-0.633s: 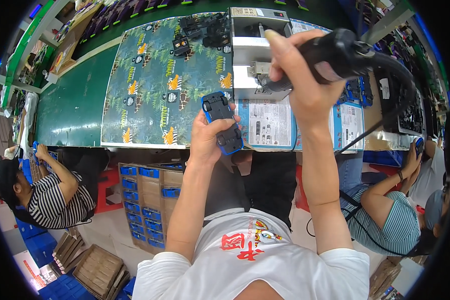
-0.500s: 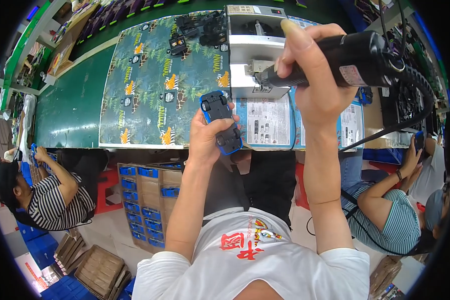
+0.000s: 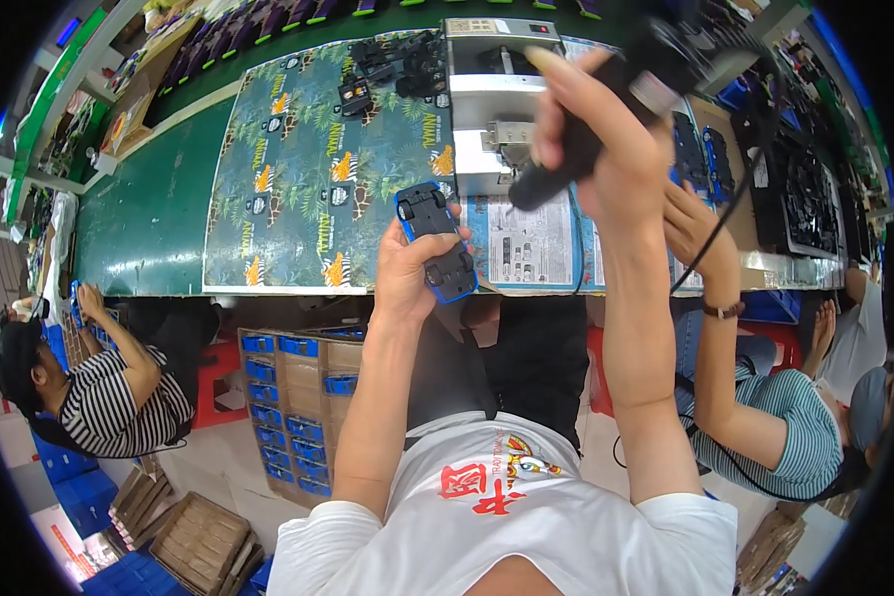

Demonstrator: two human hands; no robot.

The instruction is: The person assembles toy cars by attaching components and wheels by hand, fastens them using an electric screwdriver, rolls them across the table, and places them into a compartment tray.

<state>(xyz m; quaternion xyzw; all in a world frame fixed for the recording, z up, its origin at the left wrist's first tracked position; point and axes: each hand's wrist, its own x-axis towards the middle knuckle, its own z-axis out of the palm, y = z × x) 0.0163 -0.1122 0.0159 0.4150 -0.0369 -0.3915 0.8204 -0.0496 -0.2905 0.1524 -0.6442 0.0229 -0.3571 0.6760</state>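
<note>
My left hand [image 3: 407,266] holds a blue toy car [image 3: 435,238] turned upside down over the table's front edge. Its black underside and wheels face up, with my thumb pressed across the middle. My right hand [image 3: 616,144] is wrapped around a black electric screwdriver [image 3: 544,185], blurred by motion. The screwdriver's tip points down and left, to the right of the car and apart from it. Behind the tip stands a silver metal box [image 3: 477,109], which looks like a screw feeder, with a small bracket on its front.
Black plastic parts [image 3: 407,65] lie in a heap on the jungle-printed sheet [image 3: 298,179]. Blue toy cars [image 3: 717,164] lie at the right, where a co-worker's hand [image 3: 703,233] reaches in beside my forearm. A cardboard tray [image 3: 298,397] of blue cars stands below the table.
The screwdriver has come away from the metal box's front bracket, its tip now nearer the car. The co-worker at the right has brought a hand onto the table.
</note>
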